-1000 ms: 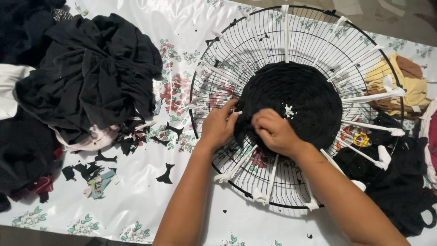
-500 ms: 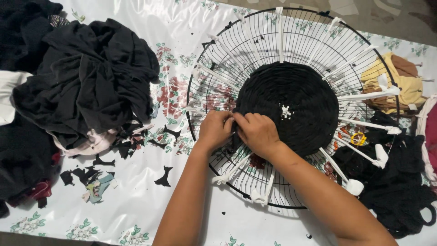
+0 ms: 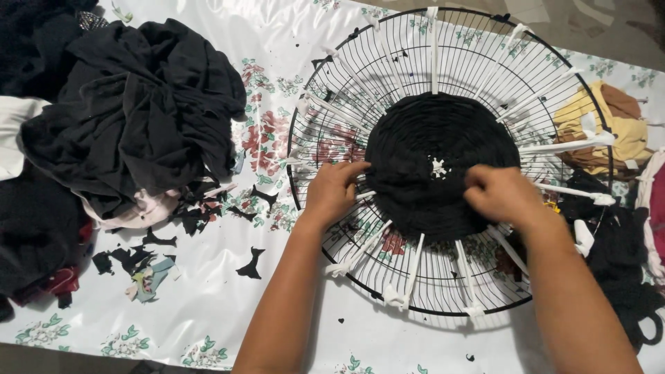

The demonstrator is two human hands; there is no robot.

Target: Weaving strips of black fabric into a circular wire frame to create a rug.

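Note:
A round black wire fan grille point(image 3: 325, 111) lies flat on a floral plastic sheet. White fabric strips point(image 3: 433, 48) run out from its hub like spokes. A black woven fabric disc point(image 3: 429, 138) fills the middle. My left hand point(image 3: 334, 192) presses on the disc's left edge, fingers curled at the weave. On the lower right part of the disc rests my right hand point(image 3: 500, 195), blurred, fingers bent over the black fabric. Whether either hand pinches a strip cannot be made out.
A large heap of black cloth point(image 3: 131, 111) lies at the left, with white cloth point(image 3: 14, 131) beside it. Small black fabric scraps point(image 3: 251, 263) dot the sheet. Yellow and brown cloth point(image 3: 609, 125) and more black fabric point(image 3: 623, 277) sit at the right.
My right hand has slid from beside my left hand rightward across the disc. My left hand stays at the disc's left edge.

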